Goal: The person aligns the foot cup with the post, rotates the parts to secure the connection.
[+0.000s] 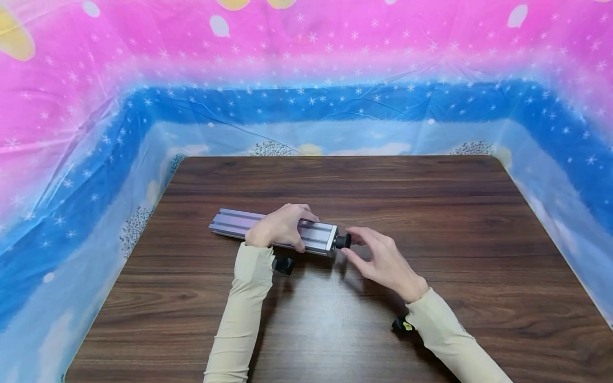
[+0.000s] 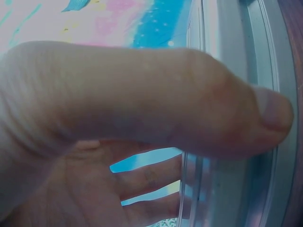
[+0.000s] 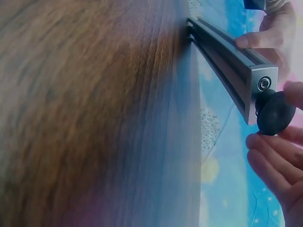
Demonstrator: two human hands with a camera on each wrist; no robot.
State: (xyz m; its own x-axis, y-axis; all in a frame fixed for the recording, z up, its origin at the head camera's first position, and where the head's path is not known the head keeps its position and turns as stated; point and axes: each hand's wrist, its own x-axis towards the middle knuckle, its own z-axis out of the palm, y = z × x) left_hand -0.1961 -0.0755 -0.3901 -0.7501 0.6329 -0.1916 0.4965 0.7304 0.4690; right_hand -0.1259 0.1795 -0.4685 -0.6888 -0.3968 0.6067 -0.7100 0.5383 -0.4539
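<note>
A silver aluminium extrusion profile [image 1: 316, 232] with lengthwise slots lies at a slant on the table. My left hand [image 1: 280, 226] grips it from above, thumb along the near side and fingers over the far side; in the left wrist view the thumb [image 2: 227, 104] presses on the slotted face. At its right end, a flat end plate [image 3: 266, 71] carries a round socket screw and a black round foot [image 3: 277, 116]. My right hand [image 1: 383, 260] pinches this foot at the rim, thumb and fingers on opposite sides of the disc.
The dark wood-grain table [image 1: 191, 319] has rounded far corners. A pink and blue patterned cloth [image 1: 335, 101] hangs around its back and sides. Black wrist-worn devices sit under both sleeves, close above the tabletop.
</note>
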